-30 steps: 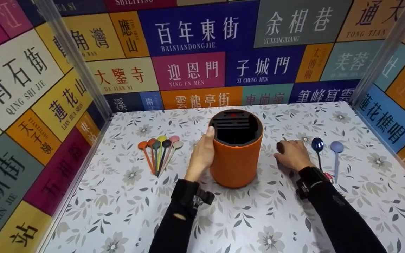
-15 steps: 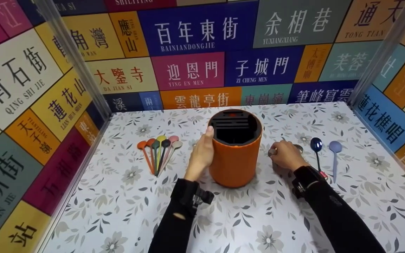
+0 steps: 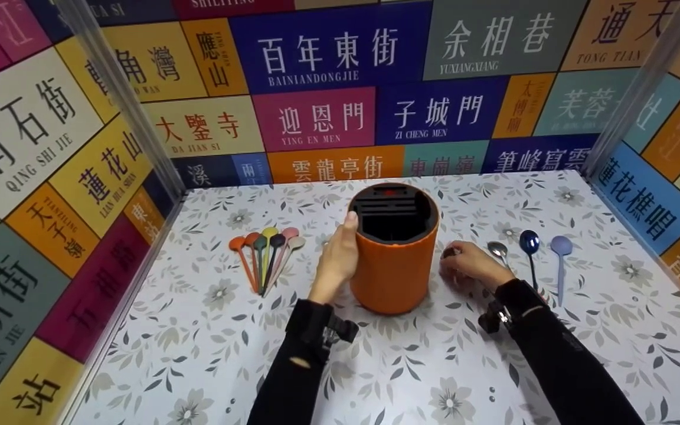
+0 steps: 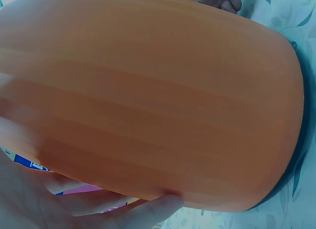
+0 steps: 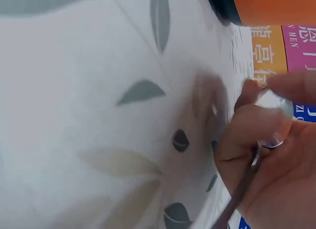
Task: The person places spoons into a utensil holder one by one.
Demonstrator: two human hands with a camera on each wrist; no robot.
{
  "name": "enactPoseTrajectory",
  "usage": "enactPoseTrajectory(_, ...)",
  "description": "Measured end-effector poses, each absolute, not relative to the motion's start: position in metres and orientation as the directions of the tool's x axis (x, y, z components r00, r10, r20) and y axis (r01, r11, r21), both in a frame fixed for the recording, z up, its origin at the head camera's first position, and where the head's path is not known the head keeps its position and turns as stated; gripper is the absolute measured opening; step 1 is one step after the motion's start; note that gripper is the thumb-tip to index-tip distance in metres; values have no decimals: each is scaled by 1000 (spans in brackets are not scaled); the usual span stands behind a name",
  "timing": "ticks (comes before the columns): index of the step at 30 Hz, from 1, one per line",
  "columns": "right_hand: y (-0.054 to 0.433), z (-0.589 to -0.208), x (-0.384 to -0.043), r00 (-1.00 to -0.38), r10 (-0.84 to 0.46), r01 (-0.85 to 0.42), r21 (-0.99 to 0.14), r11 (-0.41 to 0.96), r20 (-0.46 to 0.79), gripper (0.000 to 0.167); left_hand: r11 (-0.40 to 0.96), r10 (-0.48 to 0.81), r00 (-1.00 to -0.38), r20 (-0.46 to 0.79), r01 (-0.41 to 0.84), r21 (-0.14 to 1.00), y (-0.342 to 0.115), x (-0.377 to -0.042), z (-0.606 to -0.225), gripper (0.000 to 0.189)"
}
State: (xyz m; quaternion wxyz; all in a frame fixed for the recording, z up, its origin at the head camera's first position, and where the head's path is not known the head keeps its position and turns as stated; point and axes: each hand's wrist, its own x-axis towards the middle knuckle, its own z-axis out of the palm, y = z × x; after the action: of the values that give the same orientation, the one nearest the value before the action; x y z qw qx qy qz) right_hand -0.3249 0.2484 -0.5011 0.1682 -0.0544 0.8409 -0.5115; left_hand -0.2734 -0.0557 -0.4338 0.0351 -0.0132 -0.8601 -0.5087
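Since half a second ago the right grip (image 3: 468, 261), fingers closed on a spoon (image 5: 240, 189), has edged left toward the orange utensil holder (image 3: 393, 277), baring more of a silver spoon (image 3: 498, 249). The left grip (image 3: 339, 255) still clasps the holder's side. The white worktop (image 3: 393, 389) is flower-printed, with colourful lettered walls (image 3: 316, 115) around. The holder stands upright, axis vertical, mouth up; the held spoon's handle slants across the palm.
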Motion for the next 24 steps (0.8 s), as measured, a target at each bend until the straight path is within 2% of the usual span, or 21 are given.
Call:
enactPoseTrajectory(5,252,-501,-321,-940,-263,47,-847,530,-216,23,481,-5,-997,81,69,874,-53,-274,-435,109)
enactPoseTrajectory(8,249,-494,-317,-949,-252,38,-860,508,-191,31,484,4,-996,88,79,872,-54,-274,-435,108)
enactPoseTrajectory(16,234,-466,-306,-956,-256,94,-977,190,-141,31,478,-6,-995,98,83,874,-56,-274,-434,116)
enactPoseTrajectory(20,227,-452,-301,-962,-260,67,-995,79,-85,36,486,-17,-996,92,72,871,-55,-273,-434,115)
enactPoseTrajectory(24,221,-437,-295,-964,-265,26,-995,-97,1,42,491,-22,-996,86,64,869,-54,-272,-434,111)
